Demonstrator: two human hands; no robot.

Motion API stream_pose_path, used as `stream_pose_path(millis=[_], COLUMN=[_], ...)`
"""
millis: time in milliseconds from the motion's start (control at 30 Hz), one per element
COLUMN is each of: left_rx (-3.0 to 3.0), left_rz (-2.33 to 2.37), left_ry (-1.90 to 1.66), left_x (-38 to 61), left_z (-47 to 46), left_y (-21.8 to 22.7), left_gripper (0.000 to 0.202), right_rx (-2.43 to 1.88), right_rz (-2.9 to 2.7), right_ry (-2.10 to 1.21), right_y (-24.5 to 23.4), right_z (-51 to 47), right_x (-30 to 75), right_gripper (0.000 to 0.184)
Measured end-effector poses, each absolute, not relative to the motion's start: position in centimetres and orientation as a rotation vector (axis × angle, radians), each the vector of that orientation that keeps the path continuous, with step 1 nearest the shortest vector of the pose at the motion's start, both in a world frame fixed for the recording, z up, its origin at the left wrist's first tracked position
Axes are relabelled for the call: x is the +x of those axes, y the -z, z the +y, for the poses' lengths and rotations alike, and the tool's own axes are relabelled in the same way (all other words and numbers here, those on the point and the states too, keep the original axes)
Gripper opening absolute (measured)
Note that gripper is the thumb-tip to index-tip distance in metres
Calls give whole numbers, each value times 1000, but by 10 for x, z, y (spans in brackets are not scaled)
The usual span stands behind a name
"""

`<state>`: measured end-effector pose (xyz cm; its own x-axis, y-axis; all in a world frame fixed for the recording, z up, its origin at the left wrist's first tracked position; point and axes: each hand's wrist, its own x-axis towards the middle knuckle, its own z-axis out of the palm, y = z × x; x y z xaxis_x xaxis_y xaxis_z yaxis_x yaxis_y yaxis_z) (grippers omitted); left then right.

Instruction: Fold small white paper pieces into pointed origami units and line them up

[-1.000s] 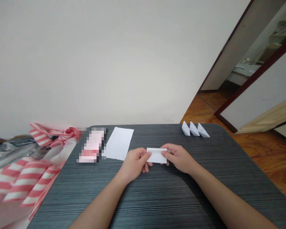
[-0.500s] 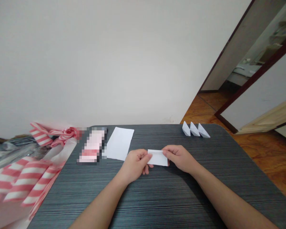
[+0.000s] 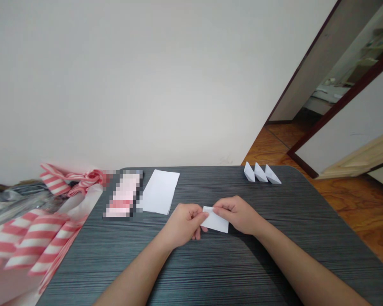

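Between my two hands is a small folded sheet of white paper (image 3: pixel 217 223), tilted down to the right above the dark table. My left hand (image 3: pixel 185 222) pinches its left end, thumb on top and the other fingers curled beneath. At the upper right edge, my right hand (image 3: pixel 238 214) grips the paper between thumb and bent forefinger; its other fingers are mostly hidden. Beyond my left hand lies white paper (image 3: pixel 161 192), flat on the table. Three small folded paper boats (image 3: pixel 261 173) stand in a row near the far right edge.
The dark wood-grain table (image 3: pixel 204 272) meets a pale wall (image 3: pixel 178 85). At the table's left lies a blurred-out flat object (image 3: pixel 124 194). Red-and-white striped cloth (image 3: pixel 35 238) is heaped beyond the left edge. To the right are a wooden floor (image 3: pixel 347 199) and a doorway.
The folded paper has moved slightly toward me and right, and its right end has tipped down. My right hand has shifted its hold to the top edge. The boats and flat paper have not moved.
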<state>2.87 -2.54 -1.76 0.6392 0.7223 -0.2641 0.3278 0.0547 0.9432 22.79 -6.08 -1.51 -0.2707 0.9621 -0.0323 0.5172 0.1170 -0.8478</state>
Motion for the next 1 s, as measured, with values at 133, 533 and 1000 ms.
stream_pose_path(millis=[133,533,1000], left_rx=[1538,1611,1677], left_rz=[908,892,874], left_ry=[-362,-303,-288], left_x=[29,30,28], left_z=[-26,-28,-28], left_y=[16,5,6], left_gripper=[37,39,36], right_rx=[-1424,-1359,-1382], right_rz=[-1865,-1922,-1866], right_ry=[-1041,-948,-960], right_y=[12,6,2], right_z=[-61,-58,-58], right_x=[226,213,209], right_gripper=[25,20,17])
